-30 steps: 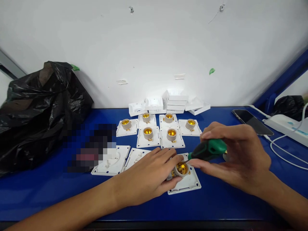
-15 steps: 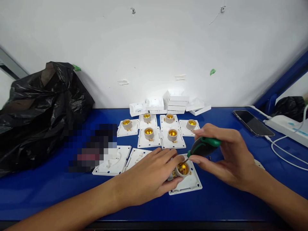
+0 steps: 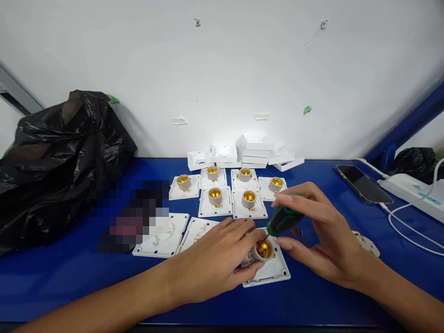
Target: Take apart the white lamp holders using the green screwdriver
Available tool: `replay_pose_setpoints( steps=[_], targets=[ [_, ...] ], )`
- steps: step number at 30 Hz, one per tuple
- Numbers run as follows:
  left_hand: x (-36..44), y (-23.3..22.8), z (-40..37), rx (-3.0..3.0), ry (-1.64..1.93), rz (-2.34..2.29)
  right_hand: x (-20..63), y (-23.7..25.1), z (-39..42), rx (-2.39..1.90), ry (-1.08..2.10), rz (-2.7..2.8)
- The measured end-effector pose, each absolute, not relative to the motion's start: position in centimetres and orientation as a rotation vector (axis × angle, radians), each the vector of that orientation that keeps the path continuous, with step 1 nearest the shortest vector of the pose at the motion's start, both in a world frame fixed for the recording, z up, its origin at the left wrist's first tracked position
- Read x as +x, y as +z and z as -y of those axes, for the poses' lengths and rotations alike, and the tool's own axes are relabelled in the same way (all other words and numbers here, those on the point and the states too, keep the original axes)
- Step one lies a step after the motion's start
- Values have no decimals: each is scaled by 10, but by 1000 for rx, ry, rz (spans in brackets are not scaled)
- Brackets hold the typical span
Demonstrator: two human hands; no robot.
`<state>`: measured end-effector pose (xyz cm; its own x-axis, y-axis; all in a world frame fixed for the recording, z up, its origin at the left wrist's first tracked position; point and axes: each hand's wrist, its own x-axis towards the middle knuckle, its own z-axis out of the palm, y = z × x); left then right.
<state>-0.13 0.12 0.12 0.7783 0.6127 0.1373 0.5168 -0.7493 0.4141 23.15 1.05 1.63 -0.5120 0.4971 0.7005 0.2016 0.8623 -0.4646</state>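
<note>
Here, near the table's (image 3: 69, 286) front edge, the left hand (image 3: 211, 263) grips a lamp socket (image 3: 262, 250) on its white plate (image 3: 274, 273). The right hand (image 3: 319, 236) pinches a green-handled screwdriver (image 3: 282, 221), tip inside the socket. Six more socket plates (image 3: 231, 196) lie toward the back edge, before stacked white covers (image 3: 246, 153).

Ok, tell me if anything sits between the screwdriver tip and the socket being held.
Nothing visible does. The right hand angles the screwdriver down so its tip meets the brass socket, which the left hand grips from the side; its fingers stay off the socket's open top.
</note>
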Motion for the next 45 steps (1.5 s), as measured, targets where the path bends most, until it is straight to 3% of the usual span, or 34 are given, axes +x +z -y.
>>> replay_pose_setpoints(
  steps=[10, 14, 22, 33, 45],
  targets=[
    [-1, -2, 0, 2558, 370, -880, 222, 18, -30, -426, 185, 2202],
    [-2, -3, -2, 2529, 400, -867, 215, -1, -33, -323, 162, 1901],
    [-1, -5, -2, 2548, 445, -864, 227, -31, -26, -517, 249, 1823],
    [-1, 0, -3, 2497, 425, -862, 218, 0, -16, -328, 244, 1908],
    [0, 0, -3, 2502, 424, -864, 223, -1, -10, -455, 403, 1992]
  ],
)
